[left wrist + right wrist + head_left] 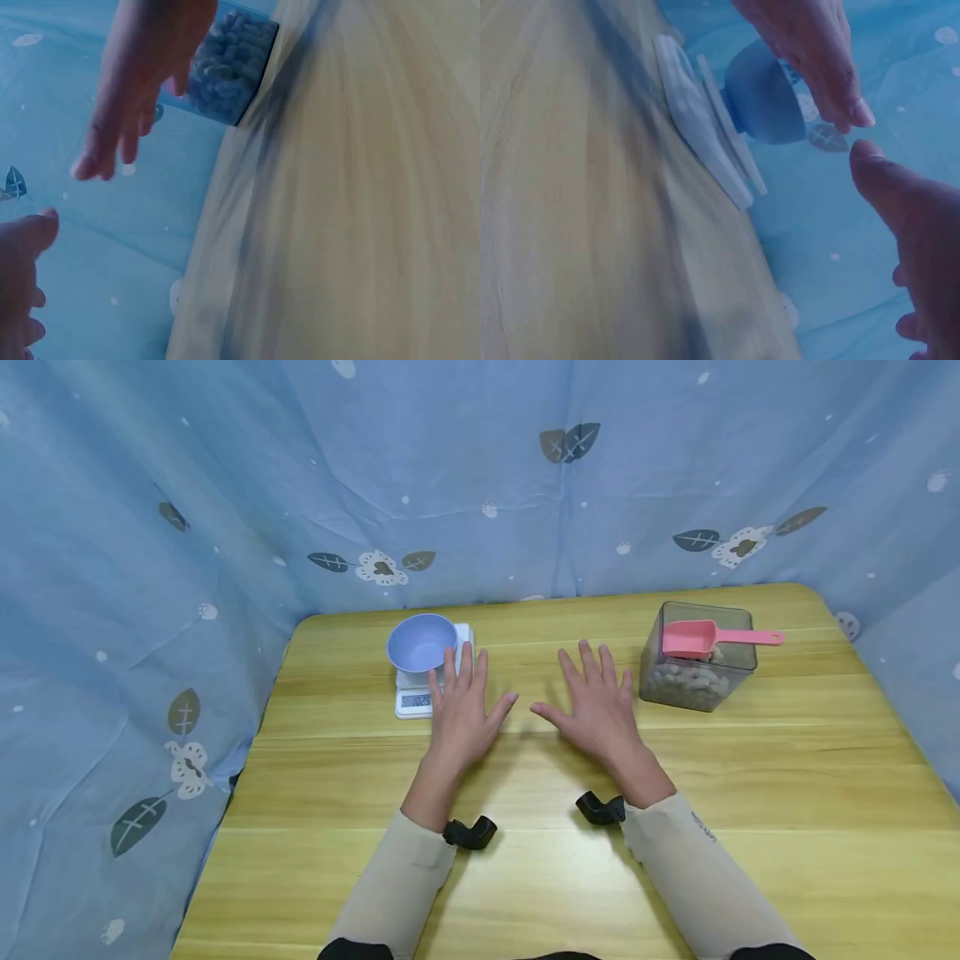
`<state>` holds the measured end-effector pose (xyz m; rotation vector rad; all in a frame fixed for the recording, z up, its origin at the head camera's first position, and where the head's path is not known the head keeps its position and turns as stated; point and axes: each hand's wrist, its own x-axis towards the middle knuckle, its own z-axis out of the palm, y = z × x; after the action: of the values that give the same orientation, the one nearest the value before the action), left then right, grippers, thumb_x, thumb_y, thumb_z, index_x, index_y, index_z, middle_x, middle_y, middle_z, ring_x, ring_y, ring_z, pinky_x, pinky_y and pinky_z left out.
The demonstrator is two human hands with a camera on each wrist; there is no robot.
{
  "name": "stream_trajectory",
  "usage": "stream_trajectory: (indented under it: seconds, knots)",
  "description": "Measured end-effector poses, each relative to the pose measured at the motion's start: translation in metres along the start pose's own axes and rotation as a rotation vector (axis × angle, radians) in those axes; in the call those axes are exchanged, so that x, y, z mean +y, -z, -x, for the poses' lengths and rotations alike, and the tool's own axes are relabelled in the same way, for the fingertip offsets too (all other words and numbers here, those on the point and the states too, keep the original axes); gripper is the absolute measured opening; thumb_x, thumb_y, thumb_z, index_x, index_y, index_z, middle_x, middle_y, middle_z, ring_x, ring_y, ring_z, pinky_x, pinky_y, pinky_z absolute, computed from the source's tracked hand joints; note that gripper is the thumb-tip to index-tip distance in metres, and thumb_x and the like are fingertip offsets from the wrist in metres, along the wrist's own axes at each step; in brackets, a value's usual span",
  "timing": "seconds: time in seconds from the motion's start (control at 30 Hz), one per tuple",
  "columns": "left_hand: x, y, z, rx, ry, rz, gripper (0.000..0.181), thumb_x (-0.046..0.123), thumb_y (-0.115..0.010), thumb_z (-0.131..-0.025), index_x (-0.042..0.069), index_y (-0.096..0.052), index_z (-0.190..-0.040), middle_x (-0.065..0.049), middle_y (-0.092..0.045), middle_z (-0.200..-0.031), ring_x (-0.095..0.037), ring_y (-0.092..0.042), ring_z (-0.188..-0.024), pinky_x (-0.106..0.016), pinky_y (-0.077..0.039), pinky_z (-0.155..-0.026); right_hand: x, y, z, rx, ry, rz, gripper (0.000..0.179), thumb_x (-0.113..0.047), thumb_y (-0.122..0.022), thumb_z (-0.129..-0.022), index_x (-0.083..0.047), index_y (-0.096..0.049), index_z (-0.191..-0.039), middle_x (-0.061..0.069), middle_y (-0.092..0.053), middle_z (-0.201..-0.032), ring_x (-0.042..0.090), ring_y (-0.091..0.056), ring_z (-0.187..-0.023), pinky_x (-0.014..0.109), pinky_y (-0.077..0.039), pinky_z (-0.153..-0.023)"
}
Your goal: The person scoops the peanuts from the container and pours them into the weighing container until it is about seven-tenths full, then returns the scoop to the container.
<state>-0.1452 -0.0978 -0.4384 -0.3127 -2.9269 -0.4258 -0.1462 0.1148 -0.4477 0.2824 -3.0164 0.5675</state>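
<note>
My left hand [462,717] is held above the table with its fingers spread, overlapping the right side of a white digital kitchen scale [408,703] in the head view. On the scale sits a blue-purple bowl [422,643]; the display's last digits are partly covered by the fingers. My right hand [600,714], fingers also spread and holding nothing, hovers left of a grey see-through container [686,692]. Pale, lumpy pieces [225,71] fill its lower part. A pink scoop [690,638] lies across the container's top, its handle jutting out to the right.
The wooden table [547,877] reaches back to a blue patterned curtain [480,468], which also hangs along both sides. Each wrist carries a black camera mount [471,833] over a beige sleeve [397,885].
</note>
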Motion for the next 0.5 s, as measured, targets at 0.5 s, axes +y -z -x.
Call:
stream_trajectory:
  seconds: [0.5]
  knots:
    - [0.056, -0.008, -0.029, -0.128, -0.086, 0.617, 0.068, 0.064, -0.038, -0.091, 0.040, -0.010, -0.149, 0.016, -0.007, -0.157, -0.011, -0.010, -0.145, -0.043, -0.016, -0.117, 0.080, 0.097, 0.025, 0.826, -0.015, -0.376, 0.064, -0.035, -0.069, -0.081, -0.014, -0.047, -0.138, 0.002, -0.029, -0.151, 0.019, -0.018, -0.142, 0.043, -0.022, -0.115]
